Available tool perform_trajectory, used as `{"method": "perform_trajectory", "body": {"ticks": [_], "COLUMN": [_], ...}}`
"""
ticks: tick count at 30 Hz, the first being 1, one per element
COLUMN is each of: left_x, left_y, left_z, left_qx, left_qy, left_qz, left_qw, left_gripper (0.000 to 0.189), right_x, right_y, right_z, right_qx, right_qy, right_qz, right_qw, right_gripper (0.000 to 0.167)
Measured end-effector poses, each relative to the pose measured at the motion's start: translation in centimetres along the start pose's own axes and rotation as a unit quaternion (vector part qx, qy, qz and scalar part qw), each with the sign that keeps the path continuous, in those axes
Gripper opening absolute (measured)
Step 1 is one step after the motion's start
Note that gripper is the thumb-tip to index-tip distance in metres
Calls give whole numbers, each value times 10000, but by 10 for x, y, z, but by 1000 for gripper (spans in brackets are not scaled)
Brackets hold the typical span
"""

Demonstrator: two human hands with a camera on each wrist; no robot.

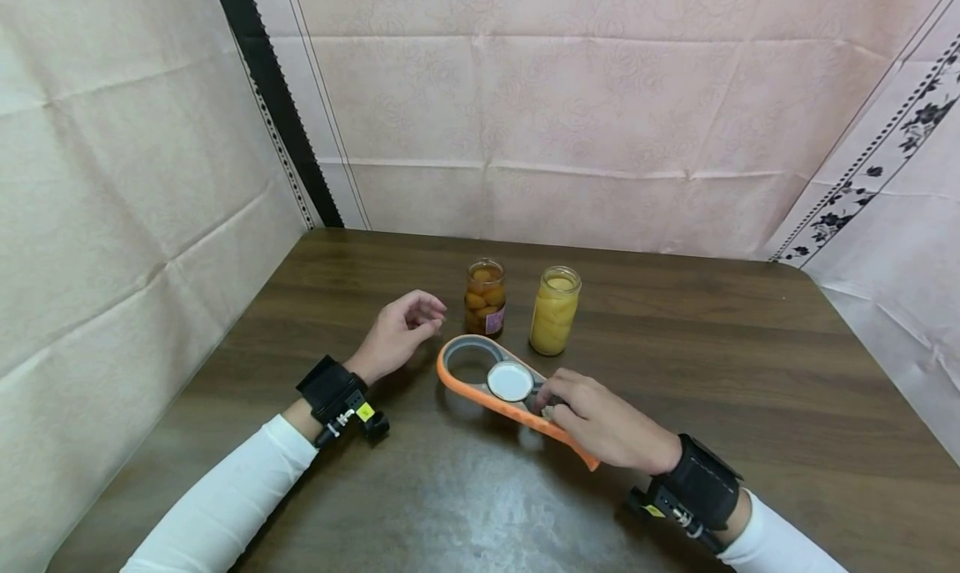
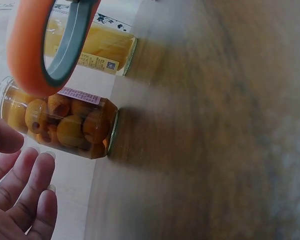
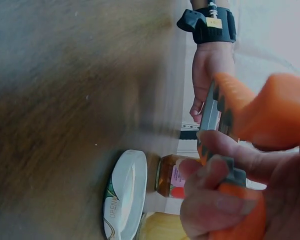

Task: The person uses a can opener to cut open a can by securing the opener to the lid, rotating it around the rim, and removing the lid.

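My right hand (image 1: 600, 419) grips an orange-and-grey jar opener (image 1: 480, 394) by its narrower end, thumb and fingers curled on it. The opener's rounded loop (image 2: 27, 55) points toward the jars. A white-lined metal lid (image 1: 510, 382) shows within the opener's outline, inner face up; its patterned side reads "OPEN" in the right wrist view. My left hand (image 1: 401, 331) holds nothing, its fingers loosely bent beside a jar of round amber fruit (image 1: 484, 298). Right of that jar stands a jar of yellow fruit (image 1: 555, 313). Both jars are upright with bare glass mouths.
The brown wooden table (image 1: 712, 373) carries everything. Pale cloth (image 1: 585, 106) hangs behind the table and on both sides. Black wrist straps with cameras (image 1: 341, 398) sit on both forearms.
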State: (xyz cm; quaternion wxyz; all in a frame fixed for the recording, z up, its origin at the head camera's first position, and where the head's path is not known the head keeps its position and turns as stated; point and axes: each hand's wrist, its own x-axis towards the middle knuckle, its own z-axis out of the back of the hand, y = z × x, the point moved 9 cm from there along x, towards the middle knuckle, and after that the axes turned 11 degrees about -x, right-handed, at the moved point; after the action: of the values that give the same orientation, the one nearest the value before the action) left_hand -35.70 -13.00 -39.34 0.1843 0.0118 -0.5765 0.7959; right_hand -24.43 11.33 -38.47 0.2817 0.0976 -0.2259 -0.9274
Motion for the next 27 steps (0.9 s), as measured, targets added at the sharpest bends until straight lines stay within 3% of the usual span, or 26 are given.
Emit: {"method": "perform_trajectory", "body": {"ticks": [12,27], "left_x": [0,0], "left_y": [0,0], "left_z": [1,0], "left_qx": [20,-53], "left_qy": [-98,-29], "left_qz": [-75,-74], "left_qw": [9999,10000], "left_gripper": [21,22], "right_x": [-3,1], "right_y": [6,2], "right_z": [-9,-17], "right_qx": [144,186], "right_qy": [424,450], "right_qz": [489,469], "right_qw": [9978,9977], "right_gripper": [26,25]}}
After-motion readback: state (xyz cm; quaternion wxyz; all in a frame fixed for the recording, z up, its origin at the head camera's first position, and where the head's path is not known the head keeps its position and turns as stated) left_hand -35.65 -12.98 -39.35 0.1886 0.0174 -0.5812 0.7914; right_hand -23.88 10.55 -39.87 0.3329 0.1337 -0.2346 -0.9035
